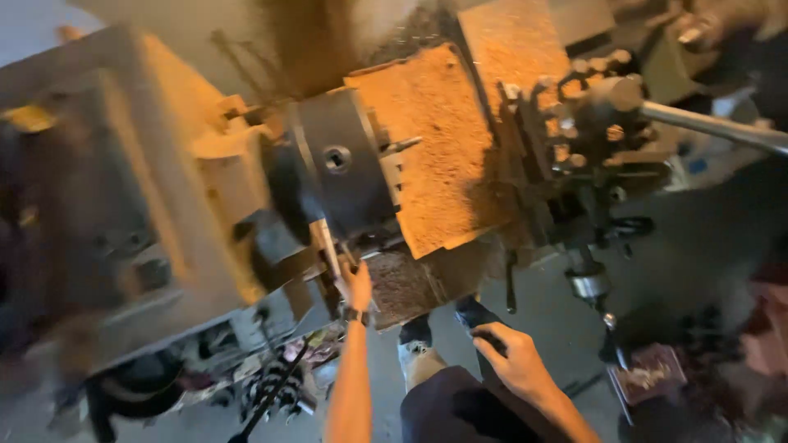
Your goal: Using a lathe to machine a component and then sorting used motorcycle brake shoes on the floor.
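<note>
I look down at a lathe, and the picture is blurred. My left hand (355,285), with a watch on its wrist, reaches up under the grey chuck (336,168) and closes around a pale lever (328,244) on the machine's front. My right hand (510,358) is lower, above my dark shorts (451,410), curled around a small dark object (483,335) whose kind I cannot make out. An orange, rust-coloured sheet (435,139) lies on the bed to the right of the chuck.
The pale headstock (123,189) fills the left. A tool post (591,123) with a long metal bar (722,127) stands at the right, a handwheel (587,283) below it. Cables and scrap (275,385) lie on the grey floor (542,312).
</note>
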